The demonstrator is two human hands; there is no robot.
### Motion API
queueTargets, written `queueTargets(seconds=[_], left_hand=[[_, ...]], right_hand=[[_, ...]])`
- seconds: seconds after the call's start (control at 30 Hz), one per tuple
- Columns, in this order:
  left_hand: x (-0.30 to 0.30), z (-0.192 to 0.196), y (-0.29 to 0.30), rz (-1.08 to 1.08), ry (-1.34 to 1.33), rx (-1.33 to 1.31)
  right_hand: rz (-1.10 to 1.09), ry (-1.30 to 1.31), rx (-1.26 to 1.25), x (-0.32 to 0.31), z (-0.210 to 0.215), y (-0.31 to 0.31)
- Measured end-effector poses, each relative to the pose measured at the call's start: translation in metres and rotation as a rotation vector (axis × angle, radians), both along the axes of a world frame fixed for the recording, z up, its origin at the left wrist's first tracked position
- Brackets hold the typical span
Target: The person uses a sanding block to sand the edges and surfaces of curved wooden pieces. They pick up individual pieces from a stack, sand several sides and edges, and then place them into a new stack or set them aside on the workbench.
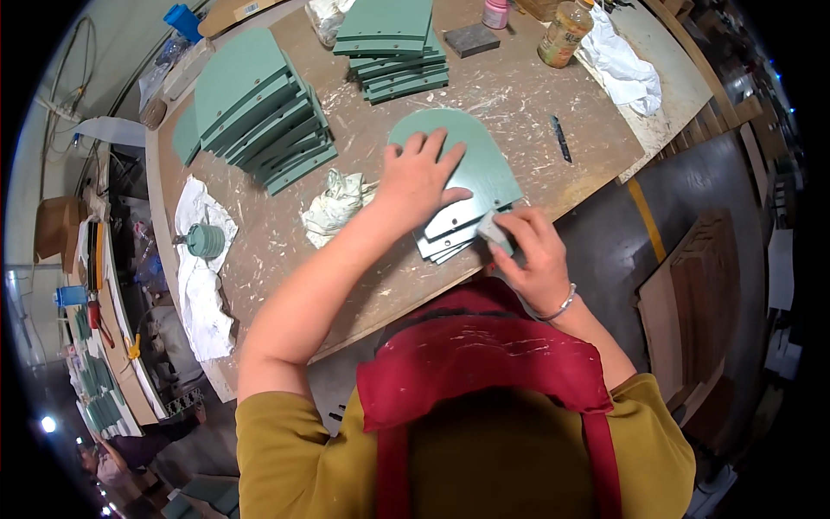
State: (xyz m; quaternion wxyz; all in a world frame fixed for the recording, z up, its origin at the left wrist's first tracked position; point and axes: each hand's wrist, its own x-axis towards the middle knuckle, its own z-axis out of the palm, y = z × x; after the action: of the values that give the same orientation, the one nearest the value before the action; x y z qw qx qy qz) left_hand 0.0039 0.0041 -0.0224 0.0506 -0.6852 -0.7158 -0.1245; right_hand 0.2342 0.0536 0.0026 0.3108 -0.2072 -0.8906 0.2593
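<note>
A rounded green panel [489, 159] lies on top of a few similar panels near the front edge of the worktable. My left hand [418, 180] rests on it with the fingers spread, pressing on its upper face. In my right hand [536, 258] a small grey sanding block [494, 232] is pinched between thumb and fingers. It touches the panels' near edge, where small holes show in the rim. The palm side of the right hand is hidden. A crumpled whitish cloth [335, 208] lies left of the panels, beside my left forearm.
Two stacks of green panels [238, 82] [385, 33] stand farther back on the worktable [363, 130]. Around them are a dark block [471, 40], a bottle [565, 36], a black pen-like tool [560, 138], white cloths [624, 69] and a green jar [206, 240]. Another person [121, 458] is at lower left.
</note>
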Motion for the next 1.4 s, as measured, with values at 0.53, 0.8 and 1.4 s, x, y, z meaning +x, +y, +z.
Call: queueTargets(seconds=[0.53, 0.8, 1.4], left_hand=[[-0.006, 0.003, 0.004, 0.008, -0.119, -0.078], [-0.007, 0.005, 0.0, -0.017, -0.072, -0.027], [0.012, 0.01, -0.078, 0.034, -0.437, 0.084]], right_hand=[[-0.01, -0.036, 0.14, -0.026, -0.035, -0.024], [-0.347, 0.004, 0.1, 0.013, -0.043, 0.041], [0.017, 0.563, -1.388, -0.083, -0.021, 0.048]])
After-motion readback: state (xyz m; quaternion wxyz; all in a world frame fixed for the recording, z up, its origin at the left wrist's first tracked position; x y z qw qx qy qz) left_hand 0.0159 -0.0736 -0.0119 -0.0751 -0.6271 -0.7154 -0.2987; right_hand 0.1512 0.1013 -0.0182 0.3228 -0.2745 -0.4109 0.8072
